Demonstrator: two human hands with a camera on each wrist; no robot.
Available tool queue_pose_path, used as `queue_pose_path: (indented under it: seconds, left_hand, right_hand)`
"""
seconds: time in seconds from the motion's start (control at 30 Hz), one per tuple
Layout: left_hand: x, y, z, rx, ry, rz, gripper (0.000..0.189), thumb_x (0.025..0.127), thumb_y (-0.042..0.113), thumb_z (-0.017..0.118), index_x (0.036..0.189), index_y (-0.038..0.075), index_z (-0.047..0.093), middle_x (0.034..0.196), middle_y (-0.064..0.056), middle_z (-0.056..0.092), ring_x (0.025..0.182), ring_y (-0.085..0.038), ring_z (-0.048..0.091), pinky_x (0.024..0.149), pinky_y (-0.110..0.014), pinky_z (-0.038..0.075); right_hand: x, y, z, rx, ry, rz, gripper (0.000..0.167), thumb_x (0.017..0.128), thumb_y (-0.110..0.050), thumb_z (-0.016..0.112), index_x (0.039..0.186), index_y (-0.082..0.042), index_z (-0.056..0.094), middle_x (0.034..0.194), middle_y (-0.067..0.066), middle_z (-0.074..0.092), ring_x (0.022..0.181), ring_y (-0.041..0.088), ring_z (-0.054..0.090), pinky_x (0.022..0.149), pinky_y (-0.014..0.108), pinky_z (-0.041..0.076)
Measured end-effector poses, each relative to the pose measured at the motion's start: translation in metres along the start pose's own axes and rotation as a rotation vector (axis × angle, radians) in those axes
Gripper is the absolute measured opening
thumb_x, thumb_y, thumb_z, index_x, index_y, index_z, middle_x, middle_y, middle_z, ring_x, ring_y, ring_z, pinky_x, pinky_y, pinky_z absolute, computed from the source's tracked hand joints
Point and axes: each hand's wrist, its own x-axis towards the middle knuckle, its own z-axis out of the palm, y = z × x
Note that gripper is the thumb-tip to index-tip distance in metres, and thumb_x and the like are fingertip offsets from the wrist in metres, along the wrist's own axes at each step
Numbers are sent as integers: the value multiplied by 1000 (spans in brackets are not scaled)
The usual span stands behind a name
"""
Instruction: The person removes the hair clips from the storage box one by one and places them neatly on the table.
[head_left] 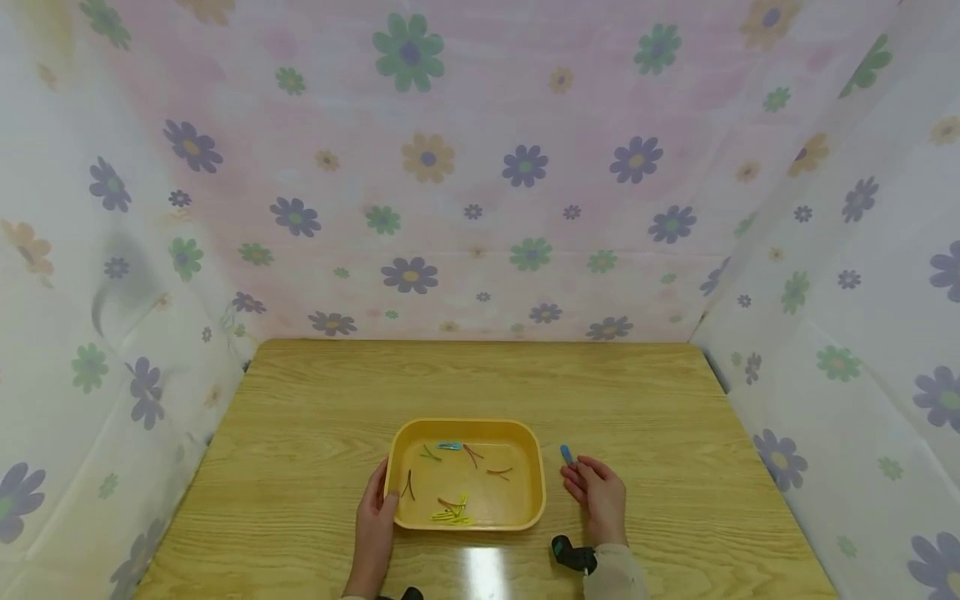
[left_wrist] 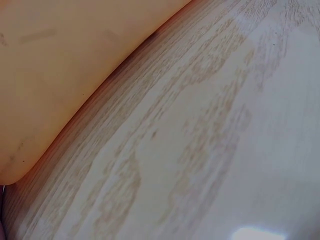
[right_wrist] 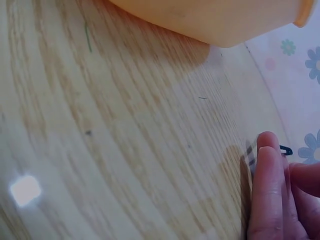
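Observation:
My left hand (head_left: 374, 509) grips the left side of a yellow plastic tray (head_left: 538, 500), thumb at the rim and fingers along the outer wall. To the right of the tray, my right hand (head_left: 602, 497) pinches a small blue hair clip (head_left: 566, 454) between thumb and fingers, low over the table. In the right wrist view only a dark loop-like end of the clip (right_wrist: 286, 150) shows past the fingertips (right_wrist: 268, 139). Inside the tray lie another blue hair clip (head_left: 450, 446), several yellow clips (head_left: 452, 517) in a cluster, and several thin V-shaped pieces, one of them red (head_left: 472, 456).
A wood-grain table (head_left: 315, 400) carries the tray. Flower-printed cloth (head_left: 480, 167) hangs behind it and on both sides. A black wrist device (head_left: 573, 555) is on the right wrist. Tiny green thread (right_wrist: 88, 37) lies on the table near the tray.

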Motion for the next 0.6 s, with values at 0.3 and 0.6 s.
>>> queue_pose_path:
  seconds: [0.3,0.6]
  left_hand:
    - [1,-4,-1,-1,14,11,46,92,13,43,135,26,35,141,5,28,128,-12,26,87,-11,37]
    - [2,-4,0,40,36,17,47,90,13,43,135,25,36,140,5,31,128,-14,27,95,-28,36]
  right_hand:
    - [-3,0,1,52,16,-1,35,94,-14,42,124,5,42,93,13,59,84,20,63,76,32,50]
    - [-9,-1,2,58,17,1,36,94,-16,43,125,2,41,89,7,59,81,18,63,74,32,51]
